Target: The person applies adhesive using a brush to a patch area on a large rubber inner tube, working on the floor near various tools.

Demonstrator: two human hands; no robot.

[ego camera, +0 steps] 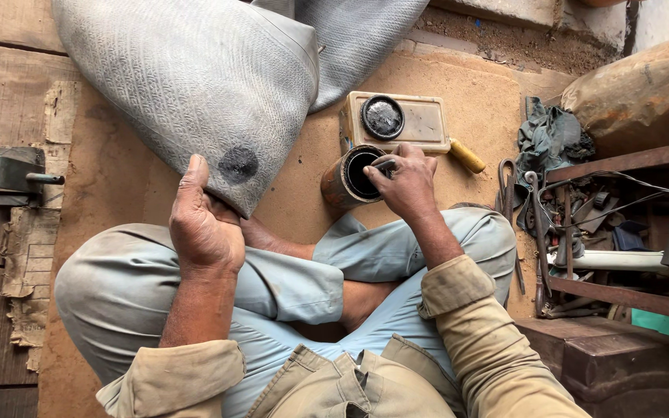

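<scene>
Left hand (204, 224) grips grey tube (195, 85); right hand (406, 184) pinches a tool into black-filled can (348, 176).

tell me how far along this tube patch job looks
Done: a dark roughened spot already shows on the grey inner tube. In hand: the left hand grips the tube's edge while the right hand dips a small tool into the rusty tin. Left: no patch covers the spot yet.
</scene>
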